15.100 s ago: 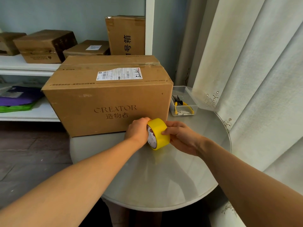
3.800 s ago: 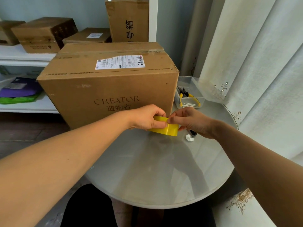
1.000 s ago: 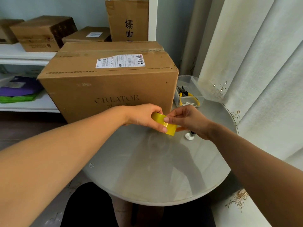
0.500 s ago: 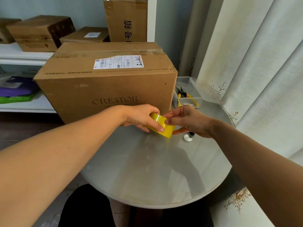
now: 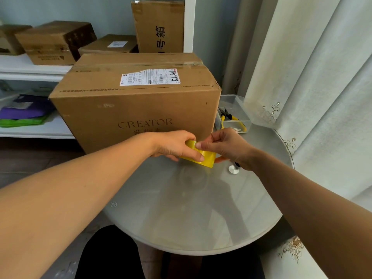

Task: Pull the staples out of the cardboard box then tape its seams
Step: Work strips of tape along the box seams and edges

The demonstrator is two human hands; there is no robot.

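Holding a yellow tape roll (image 5: 203,157) in both hands, just in front of the cardboard box (image 5: 136,101).

We see the left hand (image 5: 174,146) wrapped over the roll from the left, while the right hand (image 5: 226,146) pinches at its upper edge with thumb and forefinger. The roll sits low over the round glass table (image 5: 191,208), which also carries the box; yellow-handled pliers (image 5: 231,119) lie in a clear tray (image 5: 239,109) beside the box.

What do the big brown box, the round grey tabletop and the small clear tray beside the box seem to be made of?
Big brown box: matte corrugated cardboard, creased edges, printed lettering.
Round grey tabletop: likely glass or gloss-coated, since it mirrors the arms.
Small clear tray: probably transparent plastic; yellow-handled pliers show through its wall.
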